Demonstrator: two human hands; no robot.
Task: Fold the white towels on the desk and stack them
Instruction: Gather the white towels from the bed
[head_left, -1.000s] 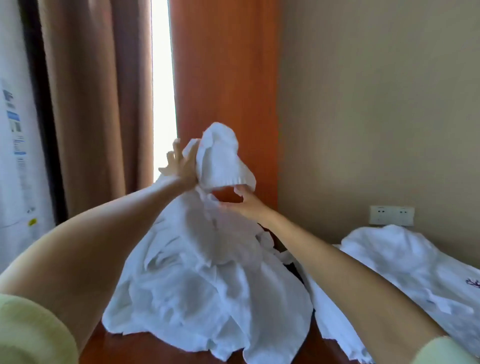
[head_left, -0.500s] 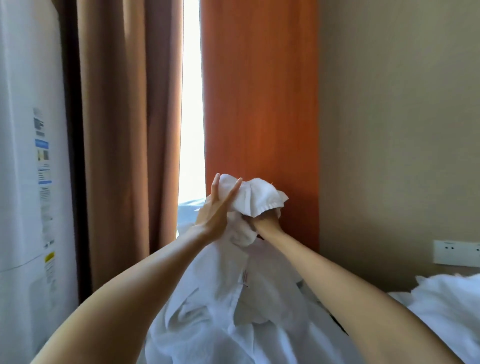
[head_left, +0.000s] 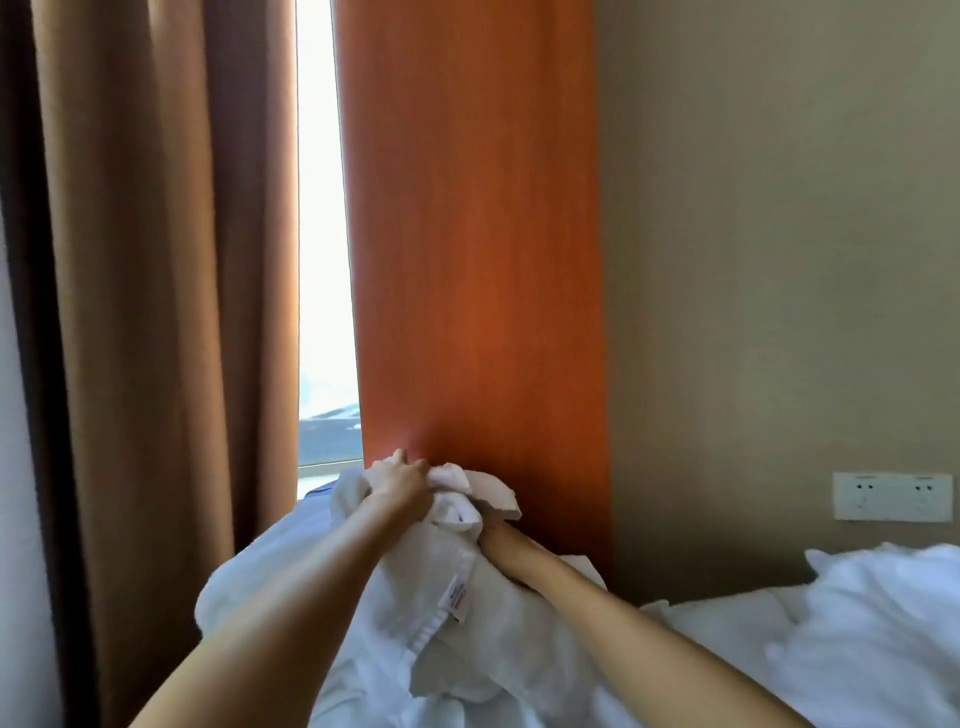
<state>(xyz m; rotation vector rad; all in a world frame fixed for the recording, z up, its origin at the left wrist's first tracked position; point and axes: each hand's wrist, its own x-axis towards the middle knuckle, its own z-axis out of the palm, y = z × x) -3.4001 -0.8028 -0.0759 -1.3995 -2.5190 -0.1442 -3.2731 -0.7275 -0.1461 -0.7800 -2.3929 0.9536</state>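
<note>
Left hand (head_left: 402, 480) grips white towel (head_left: 498, 639) (tag (head_left: 457, 597) text unreadable); right hand (head_left: 489, 534) buried, grip indiscernible

Overexposed daylight pours through the gap (head_left: 322, 234) between the curtains (head_left: 156, 312), leaving the room dim and soft-focused, with vertical lines bowing toward the edges.

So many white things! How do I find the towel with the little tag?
Find the tall orange wooden panel beside the curtains. At its foot, the left hand grips a bunched white towel. Only that one shows a small red-printed tag on its hem.
</note>
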